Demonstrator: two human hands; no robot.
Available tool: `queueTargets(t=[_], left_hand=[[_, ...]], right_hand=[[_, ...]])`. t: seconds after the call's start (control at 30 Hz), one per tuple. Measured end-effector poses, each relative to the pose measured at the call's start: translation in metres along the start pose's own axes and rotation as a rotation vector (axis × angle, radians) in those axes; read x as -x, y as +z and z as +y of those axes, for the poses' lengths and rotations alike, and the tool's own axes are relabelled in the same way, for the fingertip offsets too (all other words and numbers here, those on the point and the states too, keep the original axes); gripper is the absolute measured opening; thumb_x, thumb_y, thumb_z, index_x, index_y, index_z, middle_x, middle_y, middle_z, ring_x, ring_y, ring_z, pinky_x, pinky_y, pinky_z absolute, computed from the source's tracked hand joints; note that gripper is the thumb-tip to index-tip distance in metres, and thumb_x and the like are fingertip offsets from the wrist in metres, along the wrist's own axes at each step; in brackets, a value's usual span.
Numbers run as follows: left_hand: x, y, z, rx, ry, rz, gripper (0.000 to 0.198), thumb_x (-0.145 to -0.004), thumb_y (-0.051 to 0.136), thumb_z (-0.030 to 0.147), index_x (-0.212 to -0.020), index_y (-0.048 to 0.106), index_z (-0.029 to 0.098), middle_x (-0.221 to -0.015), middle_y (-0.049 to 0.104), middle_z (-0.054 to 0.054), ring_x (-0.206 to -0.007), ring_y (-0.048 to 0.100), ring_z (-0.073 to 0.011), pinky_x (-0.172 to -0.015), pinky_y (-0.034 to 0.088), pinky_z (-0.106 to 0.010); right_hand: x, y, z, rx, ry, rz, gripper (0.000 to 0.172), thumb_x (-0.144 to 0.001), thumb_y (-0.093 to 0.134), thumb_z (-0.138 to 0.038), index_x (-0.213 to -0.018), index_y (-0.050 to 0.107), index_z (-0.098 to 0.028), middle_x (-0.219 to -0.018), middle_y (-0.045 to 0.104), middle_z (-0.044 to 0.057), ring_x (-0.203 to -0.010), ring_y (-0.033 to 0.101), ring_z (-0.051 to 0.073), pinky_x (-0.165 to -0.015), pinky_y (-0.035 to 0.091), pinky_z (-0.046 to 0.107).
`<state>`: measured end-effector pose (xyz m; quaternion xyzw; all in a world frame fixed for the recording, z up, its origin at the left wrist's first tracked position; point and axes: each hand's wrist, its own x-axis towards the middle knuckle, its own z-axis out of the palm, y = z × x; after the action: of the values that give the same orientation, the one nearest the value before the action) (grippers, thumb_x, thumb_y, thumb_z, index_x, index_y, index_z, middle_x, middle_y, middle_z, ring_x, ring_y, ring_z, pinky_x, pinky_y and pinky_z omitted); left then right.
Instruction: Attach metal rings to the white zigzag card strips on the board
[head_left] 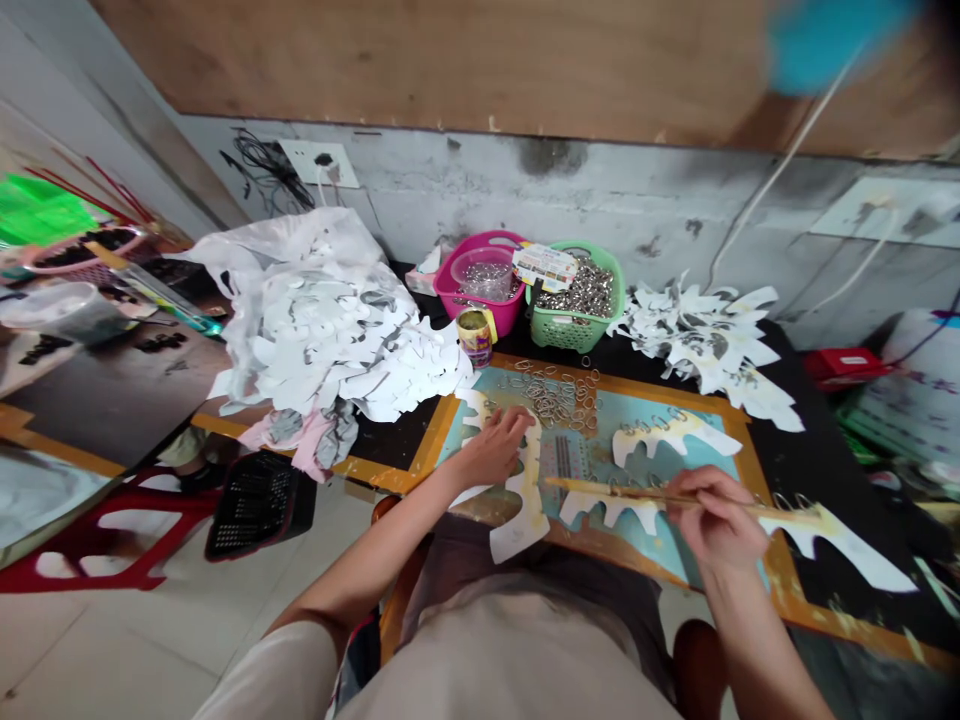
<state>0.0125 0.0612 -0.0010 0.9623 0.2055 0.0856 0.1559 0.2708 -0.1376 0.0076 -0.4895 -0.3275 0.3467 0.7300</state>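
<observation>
Grey wall (465, 195) fills the upper frame w/ 2 outlet plates (298, 158); below it, black tabletop (814, 475), tape-edged blue mat (600, 458) right of center. Your L forearm slants up from bottom L; L hand (495, 447) lies over a paper cutout (529, 490), center, fingers bent, can't tell if they pinch anything. Your R forearm rises from bottom R; R hand (718, 522) has its fingers clenched round 1 long stick (592, 486), near level, tip pointing L. 2 paper piles: bigger (337, 330) upper L, smaller (712, 340) upper R. 2 baskets, upper center: pink (506, 315), green (574, 333). Cutouts: min. 4, center to lower R. 1 tin (475, 347) by pink basket. Loose rings (551, 397), center, too many to count.
</observation>
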Motion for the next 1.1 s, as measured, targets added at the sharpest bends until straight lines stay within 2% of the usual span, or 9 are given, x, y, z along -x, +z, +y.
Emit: queueTargets(t=[0.1,0.2,0.33,0.47,0.6,0.73,0.9,1.0,1.1], left_hand=[[-0.001,-0.002,-0.001,0.001,-0.005,-0.038,0.053,-0.074,0.051,0.011,-0.124,0.036,0.016,-0.119,0.055,-0.013,-0.115,0.053,-0.0273,-0.112,0.027,-0.048],[-0.002,-0.004,-0.002,0.008,-0.048,-0.020,0.044,-0.079,0.049,0.016,-0.122,0.040,0.016,-0.105,0.061,-0.011,-0.107,0.056,-0.0280,-0.102,0.037,-0.045],[-0.009,0.001,-0.003,0.010,-0.114,0.058,0.033,-0.087,0.041,0.013,-0.121,0.043,0.016,-0.104,0.064,-0.012,-0.108,0.056,-0.0268,-0.096,0.042,-0.042],[-0.020,0.008,-0.008,0.018,-0.167,0.062,0.038,-0.087,0.039,0.006,-0.124,0.040,0.013,-0.100,0.064,-0.011,-0.092,0.063,-0.0237,-0.085,0.048,-0.036],[-0.028,0.008,-0.010,0.003,-0.207,0.095,0.038,-0.083,0.043,0.004,-0.120,0.045,0.014,-0.111,0.059,-0.014,-0.086,0.064,-0.0226,-0.074,0.051,-0.034],[-0.026,0.006,-0.020,0.014,-0.220,0.166,0.028,-0.088,0.046,0.013,-0.115,0.050,0.018,-0.114,0.057,-0.011,-0.097,0.062,-0.0221,-0.083,0.052,-0.035],[-0.024,-0.003,-0.055,0.000,-0.361,0.290,0.024,-0.091,0.044,0.018,-0.111,0.056,0.017,-0.109,0.058,-0.012,-0.099,0.060,-0.0231,-0.088,0.052,-0.039],[-0.037,-0.007,-0.068,0.000,-0.356,0.272,0.024,-0.090,0.046,0.018,-0.109,0.061,0.016,-0.106,0.061,-0.011,-0.097,0.062,-0.0227,-0.088,0.052,-0.038],[-0.059,-0.004,-0.067,0.014,-0.263,0.199,0.025,-0.088,0.052,0.019,-0.110,0.063,0.017,-0.108,0.064,-0.009,-0.101,0.062,-0.0224,-0.091,0.051,-0.035]], right_hand=[[-0.003,0.003,0.000,-0.050,-0.019,0.077,0.015,-0.067,0.060,-0.024,-0.077,0.071,-0.021,-0.060,0.063,0.004,-0.044,0.056,0.018,-0.042,0.043,0.031],[-0.004,0.006,0.003,-0.082,-0.011,0.106,0.013,-0.068,0.061,-0.024,-0.077,0.070,-0.020,-0.061,0.061,0.004,-0.044,0.055,0.017,-0.042,0.042,0.029],[-0.006,0.010,0.007,-0.081,0.008,0.137,0.012,-0.070,0.062,-0.026,-0.079,0.069,-0.020,-0.065,0.062,0.004,-0.048,0.055,0.017,-0.044,0.041,0.029],[-0.010,0.015,0.008,-0.068,-0.004,0.165,0.013,-0.073,0.062,-0.027,-0.081,0.068,-0.020,-0.066,0.062,0.003,-0.052,0.056,0.017,-0.050,0.044,0.031],[-0.012,0.015,0.012,-0.054,-0.009,0.174,0.013,-0.072,0.063,-0.028,-0.081,0.069,-0.020,-0.068,0.063,0.004,-0.054,0.058,0.018,-0.051,0.045,0.032],[-0.010,0.009,0.015,-0.075,-0.002,0.204,0.013,-0.071,0.063,-0.026,-0.080,0.070,-0.020,-0.067,0.062,0.003,-0.053,0.058,0.018,-0.049,0.045,0.031],[-0.007,-0.003,0.014,-0.084,-0.007,0.269,0.012,-0.069,0.064,-0.024,-0.078,0.070,-0.019,-0.066,0.063,0.003,-0.053,0.060,0.019,-0.048,0.046,0.031],[-0.004,-0.006,0.013,-0.098,-0.002,0.310,0.012,-0.068,0.065,-0.025,-0.077,0.069,-0.018,-0.063,0.063,0.003,-0.054,0.061,0.019,-0.049,0.048,0.031],[0.000,-0.005,0.014,-0.112,-0.002,0.317,0.012,-0.070,0.066,-0.025,-0.079,0.069,-0.018,-0.065,0.065,0.004,-0.056,0.063,0.019,-0.050,0.048,0.030]])
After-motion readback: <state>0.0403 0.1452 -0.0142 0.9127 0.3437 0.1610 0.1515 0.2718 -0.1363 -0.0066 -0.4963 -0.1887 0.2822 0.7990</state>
